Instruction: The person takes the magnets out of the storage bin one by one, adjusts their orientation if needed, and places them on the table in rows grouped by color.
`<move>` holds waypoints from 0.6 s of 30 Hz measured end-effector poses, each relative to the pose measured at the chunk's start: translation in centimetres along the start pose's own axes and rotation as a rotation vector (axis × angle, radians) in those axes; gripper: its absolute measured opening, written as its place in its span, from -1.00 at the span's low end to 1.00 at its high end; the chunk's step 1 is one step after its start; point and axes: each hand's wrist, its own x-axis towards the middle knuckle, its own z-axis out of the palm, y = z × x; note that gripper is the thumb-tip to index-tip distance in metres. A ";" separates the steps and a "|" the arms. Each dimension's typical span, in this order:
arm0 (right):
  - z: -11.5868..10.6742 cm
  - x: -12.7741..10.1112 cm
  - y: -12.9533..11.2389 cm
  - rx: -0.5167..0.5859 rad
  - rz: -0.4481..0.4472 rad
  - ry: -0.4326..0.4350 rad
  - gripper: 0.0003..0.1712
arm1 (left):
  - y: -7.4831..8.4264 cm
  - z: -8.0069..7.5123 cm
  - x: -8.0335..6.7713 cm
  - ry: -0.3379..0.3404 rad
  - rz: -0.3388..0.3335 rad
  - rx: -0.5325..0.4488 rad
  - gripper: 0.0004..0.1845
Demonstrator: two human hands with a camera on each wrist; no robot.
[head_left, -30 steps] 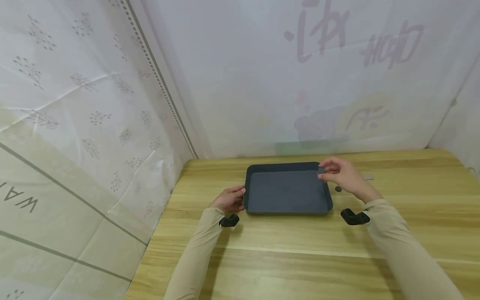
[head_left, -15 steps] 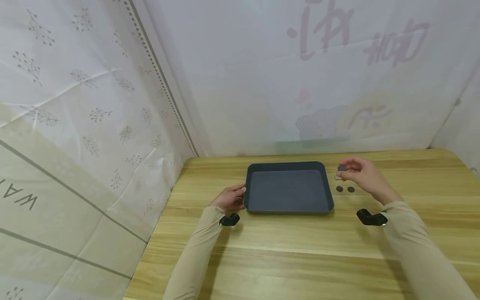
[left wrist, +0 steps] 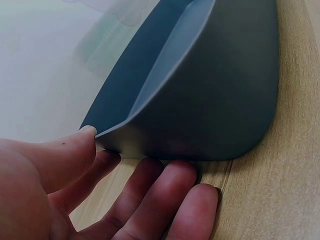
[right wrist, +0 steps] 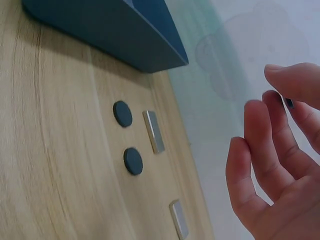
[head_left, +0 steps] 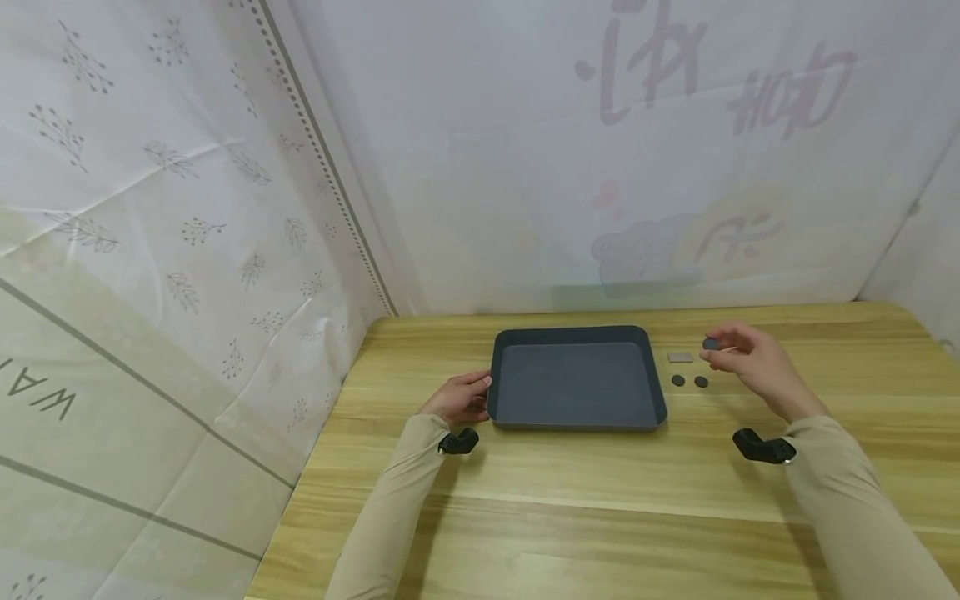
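A dark blue-grey tray (head_left: 510, 414) sits on the wooden table. My left hand (head_left: 472, 392) grips its left rim; in the left wrist view the thumb (left wrist: 75, 150) lies on the tray's (left wrist: 215, 100) rim and the fingers curl along its side. My right hand (head_left: 717, 351) hovers right of the tray and pinches a small dark disc (head_left: 709, 342) between thumb and fingertips; a sliver of that disc (right wrist: 289, 102) shows in the right wrist view. Two more dark discs (head_left: 678, 380) (head_left: 701, 382) lie on the table below it, beside a grey rectangular piece (head_left: 680, 357).
In the right wrist view the two discs (right wrist: 122, 113) (right wrist: 133, 160) flank a grey bar (right wrist: 154, 131), and a second grey bar (right wrist: 179, 225) lies farther right. White sheets wall the table at the back and both sides. Bare wood stretches in front of the tray.
My right hand moved right with the pinched disc, from over the tray's right rim to above the table beyond the two lying discs. The left hand and tray stayed still.
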 end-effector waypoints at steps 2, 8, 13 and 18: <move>-0.2 -0.2 0.3 -0.008 -0.001 0.013 -0.61 | 0.0 0.0 0.0 0.002 -0.002 -0.003 -0.49; -0.6 -0.7 1.3 -0.034 0.012 0.050 -0.55 | 0.0 0.0 0.0 -0.005 -0.003 0.004 -0.49; -0.8 -0.8 2.2 -0.019 0.016 0.094 -0.62 | 0.0 -0.1 0.0 -0.011 0.000 0.003 -0.50; -1.0 -1.0 2.9 0.003 0.035 0.120 -0.69 | 0.0 -0.1 -0.1 0.000 -0.004 -0.009 -0.50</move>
